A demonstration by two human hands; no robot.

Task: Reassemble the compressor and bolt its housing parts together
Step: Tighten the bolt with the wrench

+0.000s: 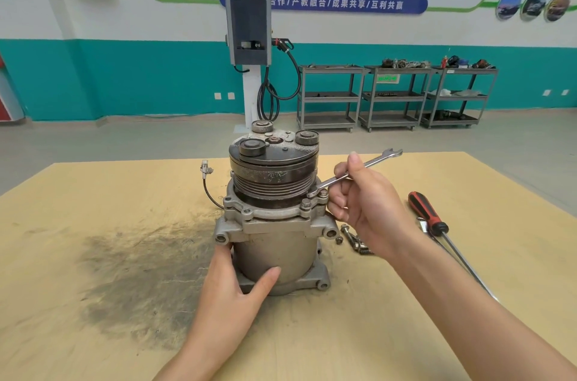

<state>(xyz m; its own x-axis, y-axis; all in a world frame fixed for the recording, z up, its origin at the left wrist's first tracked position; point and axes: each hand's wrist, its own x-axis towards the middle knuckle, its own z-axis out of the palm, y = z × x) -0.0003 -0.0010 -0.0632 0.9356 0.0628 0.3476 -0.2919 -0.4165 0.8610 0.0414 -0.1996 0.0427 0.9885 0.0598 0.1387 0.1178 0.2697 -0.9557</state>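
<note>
A: What are the hands doing?

B: The left hand [232, 290] wraps the lower body of the compressor [274, 212], thumb across its front. The right hand [363, 199] grips a spanner [352, 173], its near end set on a bolt [322, 193] at the housing flange's right edge.

A: Where does the compressor stand?

B: Upright, pulley on top, near the middle of a wooden table [93, 193].

A: And the room around it?

B: To its left lies a dark stain [137, 274] on bare tabletop. To the right, loose bolts [352, 240] sit just beside the base, with a red-handled screwdriver [429, 215] farther out. The table's far edge runs just behind the pulley.
</note>
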